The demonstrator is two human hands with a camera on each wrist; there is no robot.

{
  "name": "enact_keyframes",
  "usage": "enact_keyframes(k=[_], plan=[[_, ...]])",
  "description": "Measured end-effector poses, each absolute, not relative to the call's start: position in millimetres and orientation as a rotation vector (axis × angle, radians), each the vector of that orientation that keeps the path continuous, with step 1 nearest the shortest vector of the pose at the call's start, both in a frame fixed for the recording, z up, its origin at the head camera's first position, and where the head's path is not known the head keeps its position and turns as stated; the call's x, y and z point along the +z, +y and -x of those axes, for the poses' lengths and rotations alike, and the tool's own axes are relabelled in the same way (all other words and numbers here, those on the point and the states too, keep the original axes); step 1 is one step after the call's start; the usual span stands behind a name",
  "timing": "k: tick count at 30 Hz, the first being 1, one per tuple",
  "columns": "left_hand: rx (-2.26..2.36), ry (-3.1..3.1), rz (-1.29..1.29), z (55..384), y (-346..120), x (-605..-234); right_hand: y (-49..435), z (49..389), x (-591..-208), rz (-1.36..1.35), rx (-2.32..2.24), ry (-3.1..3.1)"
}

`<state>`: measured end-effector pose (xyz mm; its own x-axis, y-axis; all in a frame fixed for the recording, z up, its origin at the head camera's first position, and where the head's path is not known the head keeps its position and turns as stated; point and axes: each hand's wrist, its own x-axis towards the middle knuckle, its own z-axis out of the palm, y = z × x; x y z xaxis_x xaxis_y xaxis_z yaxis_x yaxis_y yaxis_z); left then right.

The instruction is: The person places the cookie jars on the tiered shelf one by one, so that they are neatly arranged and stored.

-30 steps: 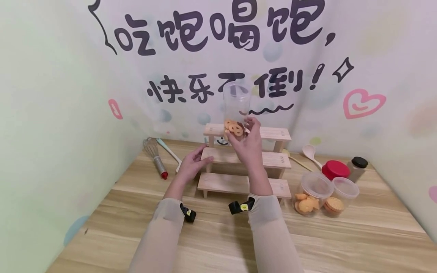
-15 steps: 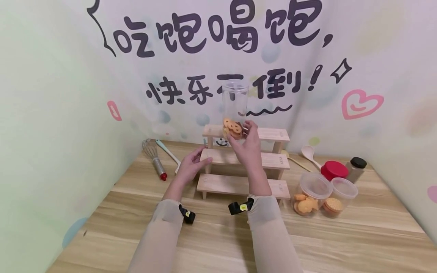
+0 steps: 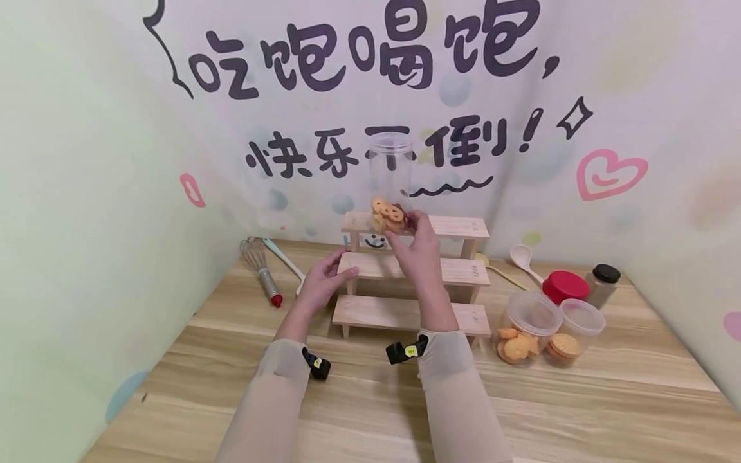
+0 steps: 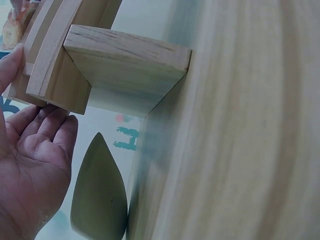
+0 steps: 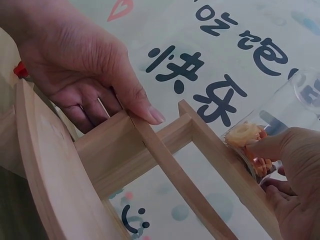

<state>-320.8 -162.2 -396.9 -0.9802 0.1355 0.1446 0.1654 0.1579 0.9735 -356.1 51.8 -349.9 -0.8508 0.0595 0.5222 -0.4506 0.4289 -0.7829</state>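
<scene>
Gripping a clear jar (image 3: 390, 177) near its base, the right hand (image 3: 421, 251) holds it upright at the top tier (image 3: 458, 226) of a wooden stand (image 3: 379, 312); whether it touches the wood is unclear. Farther off, below and left of the jar, the left hand (image 3: 321, 283) clasps the middle tier's (image 3: 373, 265) end.

From here the tall jar (image 3: 390, 172) looks like glossy see-through plastic, the stepped stand (image 3: 373, 312) smooth matt wood, the far-left whisk (image 3: 265, 276) shiny metal.
</scene>
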Motion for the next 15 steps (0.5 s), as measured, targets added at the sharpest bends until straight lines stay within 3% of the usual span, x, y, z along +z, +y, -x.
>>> enact_keyframes(k=[15], plan=[[-2.022, -2.355, 0.296, 342.3, -166.4, -422.0, 53.8, 356.2, -348.5, -0.341, 1.436, -2.223]])
